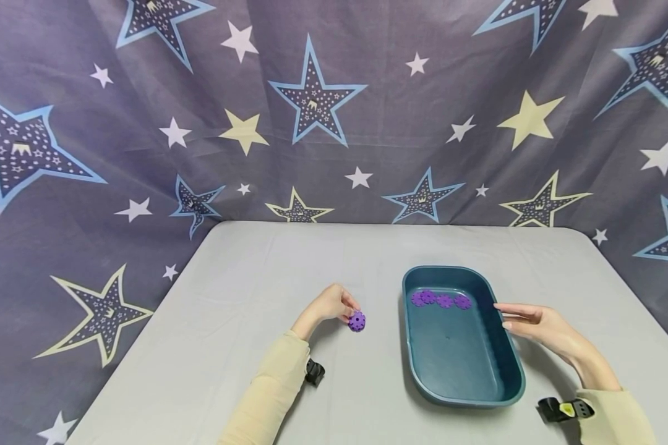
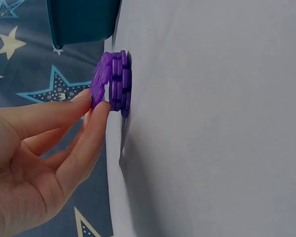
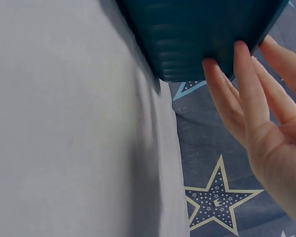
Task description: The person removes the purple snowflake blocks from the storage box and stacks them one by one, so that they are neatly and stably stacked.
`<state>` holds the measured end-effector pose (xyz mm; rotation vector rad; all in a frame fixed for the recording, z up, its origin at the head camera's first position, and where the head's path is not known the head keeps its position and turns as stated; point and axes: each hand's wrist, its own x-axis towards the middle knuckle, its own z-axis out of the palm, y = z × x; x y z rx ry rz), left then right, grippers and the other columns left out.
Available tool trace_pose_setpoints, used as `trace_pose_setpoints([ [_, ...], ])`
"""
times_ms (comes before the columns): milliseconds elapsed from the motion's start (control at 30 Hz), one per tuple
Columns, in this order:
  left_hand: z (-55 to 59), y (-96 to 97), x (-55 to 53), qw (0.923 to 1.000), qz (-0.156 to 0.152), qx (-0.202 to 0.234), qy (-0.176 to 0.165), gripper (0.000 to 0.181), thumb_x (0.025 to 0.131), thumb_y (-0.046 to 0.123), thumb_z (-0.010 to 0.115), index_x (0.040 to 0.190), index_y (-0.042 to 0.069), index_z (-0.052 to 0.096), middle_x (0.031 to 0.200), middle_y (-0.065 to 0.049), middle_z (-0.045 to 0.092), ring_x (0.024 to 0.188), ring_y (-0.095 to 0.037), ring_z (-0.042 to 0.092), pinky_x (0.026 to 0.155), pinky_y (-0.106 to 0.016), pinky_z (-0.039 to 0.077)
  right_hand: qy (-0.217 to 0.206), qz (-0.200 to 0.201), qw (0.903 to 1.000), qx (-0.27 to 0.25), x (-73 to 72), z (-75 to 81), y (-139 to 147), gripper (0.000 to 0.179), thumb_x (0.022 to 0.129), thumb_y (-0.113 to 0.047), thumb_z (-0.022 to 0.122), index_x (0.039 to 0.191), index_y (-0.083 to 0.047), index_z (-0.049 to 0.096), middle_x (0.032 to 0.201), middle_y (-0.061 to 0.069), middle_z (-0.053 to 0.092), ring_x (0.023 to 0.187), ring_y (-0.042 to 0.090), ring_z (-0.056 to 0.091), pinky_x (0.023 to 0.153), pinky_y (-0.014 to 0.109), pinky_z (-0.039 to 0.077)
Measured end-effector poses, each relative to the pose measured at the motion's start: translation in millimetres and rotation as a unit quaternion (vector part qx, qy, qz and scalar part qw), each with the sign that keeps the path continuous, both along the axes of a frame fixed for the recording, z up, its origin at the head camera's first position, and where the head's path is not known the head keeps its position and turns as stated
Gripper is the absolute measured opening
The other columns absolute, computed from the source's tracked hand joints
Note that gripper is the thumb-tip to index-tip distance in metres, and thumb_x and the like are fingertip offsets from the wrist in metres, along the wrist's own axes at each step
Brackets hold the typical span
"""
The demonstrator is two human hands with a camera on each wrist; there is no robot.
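Left of the tray, my left hand [image 1: 329, 303] pinches a purple notched disc [image 2: 101, 76] between thumb and fingers. That disc tilts against a short stack of similar purple discs [image 2: 122, 81] on the table; from the head view the stack [image 1: 357, 321] looks like one round piece. A dark teal tray [image 1: 451, 364] stands to the right, with several purple discs [image 1: 444, 301] lying in a row near its far end. My right hand [image 1: 548, 330] touches the tray's right outer wall with extended fingers, also visible against the tray side [image 3: 187, 44] in the right wrist view.
A pale grey cloth covers the table [image 1: 245, 296]. Behind it and at both sides hangs a dark curtain [image 1: 378, 136] printed with stars. Black wrist straps [image 1: 314, 372] sit on both forearms.
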<state>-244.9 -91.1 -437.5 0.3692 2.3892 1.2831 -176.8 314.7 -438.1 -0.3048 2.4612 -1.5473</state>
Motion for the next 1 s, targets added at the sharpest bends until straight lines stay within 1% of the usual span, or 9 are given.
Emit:
trace_pose_setpoints([
  [233,0.8,1.2,0.5,1.0,0.004,-0.007,0.006,0.013,0.073,-0.017,0.056,0.082,-0.013,0.064,0.078,-0.021,0.065,0.064,-0.027,0.064,0.056,-0.026,0.053,-0.001,0.003,1.0,-0.009,0.0,-0.8,0.3,0.048,0.085,-0.017,0.059,0.124,0.006,0.046,0.107,-0.018,0.058,0.091,0.0,0.058,0.075,0.012,0.043],
  [567,-3.8,0.3,-2.5,0.9998,0.002,-0.019,0.009,0.012,0.073,-0.015,0.057,0.081,-0.012,0.065,0.077,-0.02,0.065,0.062,-0.026,0.064,0.055,-0.026,0.053,0.001,0.014,0.9997,-0.02,-0.8,-0.6,0.5,0.047,0.085,-0.015,0.058,0.124,0.008,0.044,0.107,-0.017,0.058,0.091,0.001,0.058,0.075,0.012,0.044],
  [700,-4.5,0.1,-3.0,0.9996,-0.002,-0.024,0.012,0.011,0.073,-0.014,0.058,0.082,-0.011,0.065,0.077,-0.019,0.065,0.061,-0.023,0.064,0.055,-0.026,0.053,0.001,0.014,0.9997,-0.02,-0.7,-0.9,0.8,0.047,0.085,-0.015,0.058,0.124,0.008,0.045,0.107,-0.018,0.058,0.091,0.001,0.058,0.075,0.013,0.044],
  [833,-1.9,-0.5,-2.5,0.9994,-0.01,-0.022,0.024,0.011,0.074,-0.011,0.058,0.084,-0.009,0.064,0.074,-0.016,0.065,0.061,-0.024,0.063,0.055,-0.028,0.053,0.0,0.012,0.9997,-0.02,-0.6,-1.0,1.1,0.047,0.085,-0.015,0.059,0.124,0.008,0.045,0.106,-0.018,0.058,0.091,0.001,0.058,0.075,0.013,0.044],
  [1000,3.1,0.0,-3.7,0.9976,-0.035,-0.008,0.058,0.017,0.077,-0.006,0.056,0.092,-0.008,0.063,0.073,-0.013,0.063,0.065,-0.03,0.061,0.056,-0.033,0.052,0.0,0.011,0.9997,-0.02,-0.7,-0.9,0.6,0.047,0.085,-0.015,0.059,0.123,0.008,0.046,0.106,-0.019,0.058,0.091,0.001,0.059,0.075,0.013,0.044],
])
